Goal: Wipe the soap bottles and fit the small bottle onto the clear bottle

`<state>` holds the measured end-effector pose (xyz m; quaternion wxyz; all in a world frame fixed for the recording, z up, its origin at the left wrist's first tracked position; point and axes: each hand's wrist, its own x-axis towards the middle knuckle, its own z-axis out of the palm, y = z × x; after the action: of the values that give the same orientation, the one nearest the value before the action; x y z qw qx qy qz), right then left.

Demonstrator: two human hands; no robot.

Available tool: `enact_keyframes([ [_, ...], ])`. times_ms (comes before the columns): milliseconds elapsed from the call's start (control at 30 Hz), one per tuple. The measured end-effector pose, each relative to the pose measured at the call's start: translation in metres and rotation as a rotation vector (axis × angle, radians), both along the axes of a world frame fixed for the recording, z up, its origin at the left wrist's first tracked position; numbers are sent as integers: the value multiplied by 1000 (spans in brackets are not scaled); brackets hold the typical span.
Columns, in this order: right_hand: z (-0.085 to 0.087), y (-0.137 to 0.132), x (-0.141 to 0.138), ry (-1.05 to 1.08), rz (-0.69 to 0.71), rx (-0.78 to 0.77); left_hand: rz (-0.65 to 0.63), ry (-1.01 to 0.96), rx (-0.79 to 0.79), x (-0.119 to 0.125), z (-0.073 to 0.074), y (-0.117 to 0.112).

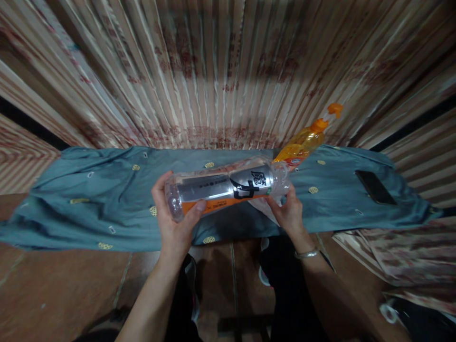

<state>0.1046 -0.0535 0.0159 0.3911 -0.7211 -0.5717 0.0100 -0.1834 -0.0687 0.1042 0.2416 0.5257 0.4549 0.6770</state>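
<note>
A clear plastic bottle with a silver and orange label lies sideways between my hands, held above the cloth-covered table. My left hand grips its base end, thumb across the label. At the neck end, my right hand has its thumb and fingers closed around the bottle; some of those fingers are hidden. Something thin and whitish, like a tissue or wipe, hangs under the neck beside the right hand. Just behind the neck stands a pump bottle of orange liquid with an orange top.
A blue-green patterned cloth covers the long, narrow table. A dark phone lies on it at the right. Striped curtains hang close behind and at both sides. Below are my legs and the tiled floor.
</note>
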Motion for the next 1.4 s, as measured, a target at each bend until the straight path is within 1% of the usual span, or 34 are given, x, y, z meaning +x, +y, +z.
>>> enact_keyframes([
  [200, -1, 1, 0, 16, 7, 4, -16, -33, -1, 1, 2, 0],
  [433, -2, 0, 1, 21, 18, -2, -2, 10, -7, 0, 0, 0],
  [833, 1, -1, 0, 29, 29, 11, -4, -14, -4, 0, 2, -1],
  [1000, 1, 0, 0, 47, 27, -10, -4, -23, 8, 1, 2, -1],
  [1400, 2, 0, 0, 54, 24, -1, 0, 6, -9, 0, 1, 0],
])
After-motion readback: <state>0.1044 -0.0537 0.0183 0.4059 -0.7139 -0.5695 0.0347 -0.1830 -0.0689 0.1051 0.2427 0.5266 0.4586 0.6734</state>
